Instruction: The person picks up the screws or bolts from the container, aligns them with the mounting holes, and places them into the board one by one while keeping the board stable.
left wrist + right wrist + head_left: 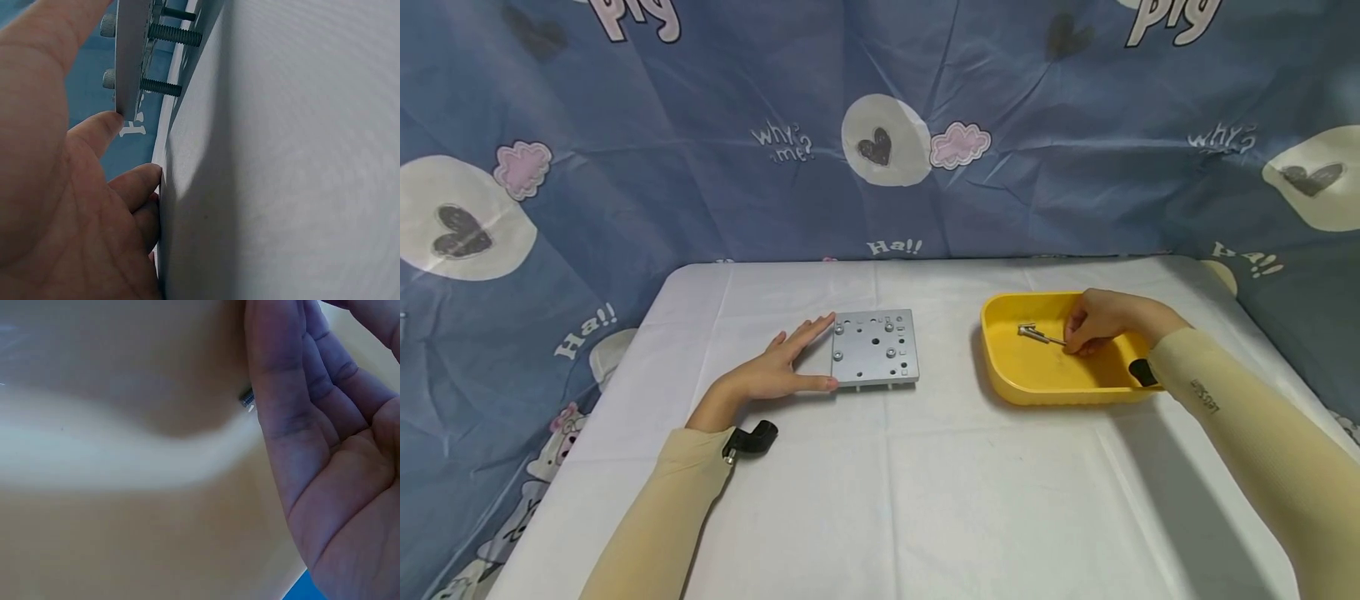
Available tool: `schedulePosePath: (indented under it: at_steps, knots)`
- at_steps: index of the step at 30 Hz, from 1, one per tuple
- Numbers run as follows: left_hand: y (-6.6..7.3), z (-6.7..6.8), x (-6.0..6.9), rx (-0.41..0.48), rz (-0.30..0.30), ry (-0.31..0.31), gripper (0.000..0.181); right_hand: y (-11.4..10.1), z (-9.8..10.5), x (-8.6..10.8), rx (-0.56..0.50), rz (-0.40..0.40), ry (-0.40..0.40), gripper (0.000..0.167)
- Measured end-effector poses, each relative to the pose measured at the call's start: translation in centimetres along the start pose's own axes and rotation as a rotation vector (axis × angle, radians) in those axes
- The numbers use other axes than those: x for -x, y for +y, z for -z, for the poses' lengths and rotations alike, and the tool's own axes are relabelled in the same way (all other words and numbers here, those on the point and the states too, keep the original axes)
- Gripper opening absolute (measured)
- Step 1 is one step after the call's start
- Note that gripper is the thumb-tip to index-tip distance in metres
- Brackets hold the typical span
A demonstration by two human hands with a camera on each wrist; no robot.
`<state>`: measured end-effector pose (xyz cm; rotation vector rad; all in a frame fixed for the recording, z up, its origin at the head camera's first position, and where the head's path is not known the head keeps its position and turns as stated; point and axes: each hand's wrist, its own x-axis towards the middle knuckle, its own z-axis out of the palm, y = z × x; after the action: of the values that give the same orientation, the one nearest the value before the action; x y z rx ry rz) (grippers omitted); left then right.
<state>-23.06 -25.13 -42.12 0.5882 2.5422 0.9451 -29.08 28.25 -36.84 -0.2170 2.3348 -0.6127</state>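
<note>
Right grip [1096,321] is narrow, its fingertips gathered at the end of some slim silver metal screws [1034,333]. A threaded tip [247,399] shows beside the fingers in the right wrist view, but whether it is pinched cannot be told. Picking one up should go best with thumb and forefinger on the shank, drawing it clear without dragging whatever lies alongside. These screws lie in a shallow yellow plastic tray [1060,398] with rounded corners.

Well to the left, the left grip [771,368] is spread wide, forefinger and thumb touching the far and near left corners of a square silver-grey metal plate [868,360] with drilled holes. Socket-head screws [891,352] sit in it, threaded shanks jutting below toward the white cloth-covered surface [955,492]. Even, light pressure at both corners would probably steady it; a one-sided push might rock it on those shanks.

Sideways dark lettering [1205,397] marks the cream right sleeve [1262,450], too small to read surely. Beyond, the blue printed cloth [1060,183] reads "why? me?", "Ha!!" and, cut off at the top, "pig". No brand is legible on plate or tray.
</note>
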Motion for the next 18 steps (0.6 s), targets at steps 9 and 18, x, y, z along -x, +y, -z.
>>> schedulePosePath:
  at_steps: [9, 18]
  knots:
    - [-0.03, -0.02, -0.04, -0.004, -0.006, 0.000, 0.112, 0.22, -0.06, -0.20, 0.029, 0.009, 0.011, 0.018]
    - [-0.40, -0.20, -0.19, -0.019, -0.007, 0.005, 0.111, 0.41, -0.05, -0.35, 0.027, 0.013, -0.021, 0.015]
